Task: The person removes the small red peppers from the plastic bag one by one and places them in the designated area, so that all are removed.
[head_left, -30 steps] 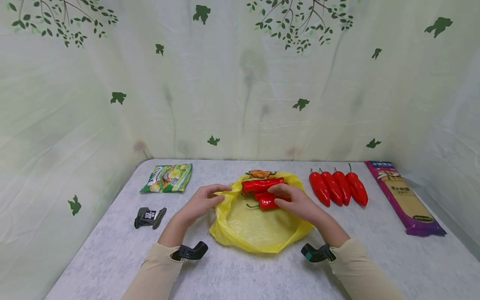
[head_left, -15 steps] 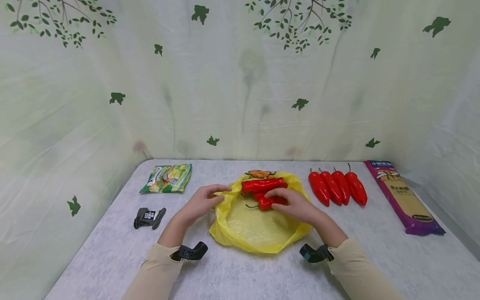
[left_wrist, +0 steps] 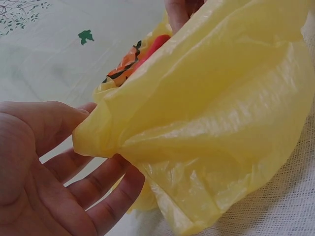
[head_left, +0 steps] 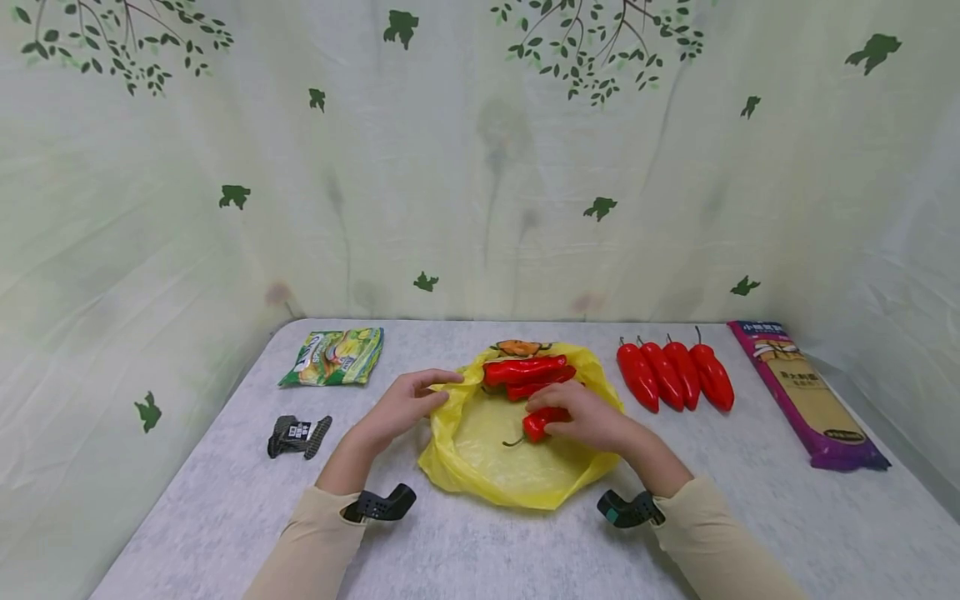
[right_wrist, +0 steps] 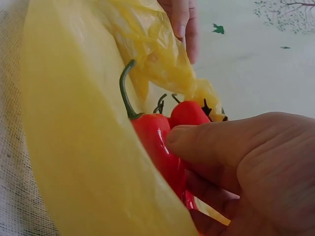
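An open yellow plastic bag (head_left: 495, 475) lies in the middle of the table with its mouth spread wide. My left hand (head_left: 408, 407) pinches its left rim between thumb and fingers, as the left wrist view also shows. Inside the bag my right hand (head_left: 581, 414) grips a red chili pepper (right_wrist: 156, 142), thumb on top, its green stem pointing left in the head view. Two more red peppers (head_left: 525, 369) lie in the far part of the bag, behind the held one. My right fingers partly cover the held pepper.
Several red peppers (head_left: 678, 371) stand in a row right of the bag. A purple noodle packet (head_left: 810, 392) lies at far right. On the left are a green-yellow snack packet (head_left: 335, 357) and a small black wrapped packet (head_left: 298, 437). A printed curtain (head_left: 480, 167) closes off the back.
My right hand has taken hold of the nearest pepper in the bag and drawn it toward me, away from the other two. The left hand stays at the rim.
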Demonstrator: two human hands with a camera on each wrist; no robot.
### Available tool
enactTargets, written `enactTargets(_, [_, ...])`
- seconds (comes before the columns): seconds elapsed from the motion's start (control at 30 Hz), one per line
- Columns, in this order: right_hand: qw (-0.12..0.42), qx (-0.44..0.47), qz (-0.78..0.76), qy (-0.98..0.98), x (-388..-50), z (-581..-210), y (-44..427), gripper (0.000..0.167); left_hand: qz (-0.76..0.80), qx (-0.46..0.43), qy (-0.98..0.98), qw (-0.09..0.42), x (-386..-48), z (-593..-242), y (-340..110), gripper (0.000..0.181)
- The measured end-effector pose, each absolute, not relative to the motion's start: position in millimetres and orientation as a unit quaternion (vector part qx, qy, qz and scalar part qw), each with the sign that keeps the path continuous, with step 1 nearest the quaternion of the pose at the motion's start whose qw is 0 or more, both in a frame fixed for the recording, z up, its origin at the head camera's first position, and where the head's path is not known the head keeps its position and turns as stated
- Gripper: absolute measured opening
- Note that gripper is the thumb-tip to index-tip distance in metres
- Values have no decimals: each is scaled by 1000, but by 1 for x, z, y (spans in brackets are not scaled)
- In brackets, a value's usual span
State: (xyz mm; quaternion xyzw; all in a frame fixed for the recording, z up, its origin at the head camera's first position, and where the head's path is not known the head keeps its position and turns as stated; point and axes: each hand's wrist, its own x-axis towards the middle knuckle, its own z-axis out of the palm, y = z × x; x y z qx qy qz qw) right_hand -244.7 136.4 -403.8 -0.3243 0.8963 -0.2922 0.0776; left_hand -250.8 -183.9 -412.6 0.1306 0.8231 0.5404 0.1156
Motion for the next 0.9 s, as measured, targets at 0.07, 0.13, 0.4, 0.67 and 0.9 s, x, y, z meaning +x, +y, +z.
enactTargets(0.07, [79,-326,-294,895,-244,-404,135,33,542,127,822,118,-251,-412,-184,32])
enactTargets(0.13, [75,-332,-289,895,-243,-404,134,31,541,128,823,118,-250,-412,-183,32])
enactTargets(0.4, [65,-341,-279,895,-241,-406,130,29,542,128,822,119,-250,-410,-183,32])
enactTargets(0.67, [78,-346,-285,891,-240,-406,126,28,542,122,823,117,-251,-411,-183,31])
enactTargets(0.9, [100,-359,-273,887,-240,-408,125,30,537,138,824,114,-251,-413,-184,33])
